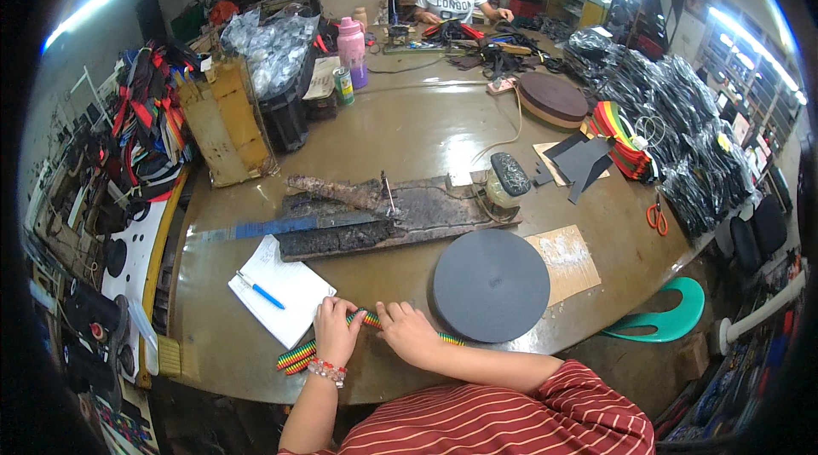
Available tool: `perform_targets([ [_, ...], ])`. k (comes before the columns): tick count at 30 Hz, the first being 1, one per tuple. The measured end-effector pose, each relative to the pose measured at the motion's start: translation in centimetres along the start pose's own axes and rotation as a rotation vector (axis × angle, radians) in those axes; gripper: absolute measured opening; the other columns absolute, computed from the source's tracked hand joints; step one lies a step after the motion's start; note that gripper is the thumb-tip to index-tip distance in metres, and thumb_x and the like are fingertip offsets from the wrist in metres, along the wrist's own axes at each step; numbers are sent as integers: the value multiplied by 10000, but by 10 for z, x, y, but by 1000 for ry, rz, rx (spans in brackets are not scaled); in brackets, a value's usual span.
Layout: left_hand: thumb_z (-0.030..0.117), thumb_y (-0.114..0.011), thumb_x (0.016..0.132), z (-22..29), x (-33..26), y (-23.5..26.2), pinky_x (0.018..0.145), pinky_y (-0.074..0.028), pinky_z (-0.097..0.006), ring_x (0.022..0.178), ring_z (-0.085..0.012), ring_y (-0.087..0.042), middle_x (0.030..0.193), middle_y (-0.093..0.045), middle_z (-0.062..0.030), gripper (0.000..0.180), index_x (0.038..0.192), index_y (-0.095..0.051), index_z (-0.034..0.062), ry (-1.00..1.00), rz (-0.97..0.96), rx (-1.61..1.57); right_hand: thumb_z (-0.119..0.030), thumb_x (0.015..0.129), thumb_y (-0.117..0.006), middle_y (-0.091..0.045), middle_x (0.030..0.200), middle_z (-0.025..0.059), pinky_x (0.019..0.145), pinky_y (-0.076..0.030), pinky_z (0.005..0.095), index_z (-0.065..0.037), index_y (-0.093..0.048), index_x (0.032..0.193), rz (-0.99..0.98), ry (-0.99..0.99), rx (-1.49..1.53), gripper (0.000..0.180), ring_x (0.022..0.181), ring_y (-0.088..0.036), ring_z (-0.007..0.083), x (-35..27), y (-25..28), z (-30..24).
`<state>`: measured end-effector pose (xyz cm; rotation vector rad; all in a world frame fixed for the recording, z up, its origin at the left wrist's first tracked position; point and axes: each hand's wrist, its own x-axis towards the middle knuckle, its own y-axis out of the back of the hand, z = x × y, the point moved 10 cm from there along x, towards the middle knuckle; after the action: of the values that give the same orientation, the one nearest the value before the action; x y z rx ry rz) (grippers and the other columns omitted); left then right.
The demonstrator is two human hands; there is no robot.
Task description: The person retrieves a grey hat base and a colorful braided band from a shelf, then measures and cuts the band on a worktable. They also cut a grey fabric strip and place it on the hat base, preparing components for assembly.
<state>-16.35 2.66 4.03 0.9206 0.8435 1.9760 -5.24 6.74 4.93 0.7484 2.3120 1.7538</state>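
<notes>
Strips of striped webbing strap (296, 359) in green, yellow, red and black lie along the table's near edge. My left hand (336, 333), a beaded bracelet at its wrist, is closed on the strap, thumb and fingers pressed to it. Just to its right my right hand (409, 334) lies over the same strap with its fingers curled down on it. Its palm hides the strap's middle, and a short end shows beyond it. A notebook (281, 293) with a blue pen (264, 293) lies beside my left hand. Close to my right hand sits a big grey webbing roll (492, 285).
A dark, scorched board (426, 204) with a glass jar (504, 187) spans the table's middle. Right are cardboard (564, 263), orange scissors (656, 218) and plastic-wrapped black bundles (682, 131). A pink-purple bottle (351, 53) stands far left; another person (456, 3) sits opposite.
</notes>
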Motion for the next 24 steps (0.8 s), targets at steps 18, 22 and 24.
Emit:
perform_targets([
  [18, 190, -487, 951, 39, -23, -10, 759, -496, -277, 868, -162, -628, 941, -638, -114, 294, 1129, -520, -43, 238, -1052, -1086, -91, 761, -592, -598, 792, 173, 687, -503, 423, 23, -496, 951, -143, 280, 446, 241, 762, -611, 379, 11, 79, -26],
  [22, 203, -479, 954, 72, -29, 0, 815, -488, -324, 928, -217, -635, 1012, -639, -158, 320, 1116, -543, -66, 61, -1294, -1198, -142, 799, -562, -596, 824, 163, 675, -495, 402, -11, -478, 1019, -183, 383, 342, 270, 784, -623, 343, 9, 97, -36],
  [24, 217, -483, 954, 76, -22, 0, 784, -492, -310, 860, -197, -642, 913, -653, -133, 286, 984, -592, -46, 58, -1222, -1210, -161, 826, -525, -593, 862, 152, 693, -482, 396, -47, -473, 1082, -111, 419, 193, 286, 809, -622, 324, 9, 106, -41],
])
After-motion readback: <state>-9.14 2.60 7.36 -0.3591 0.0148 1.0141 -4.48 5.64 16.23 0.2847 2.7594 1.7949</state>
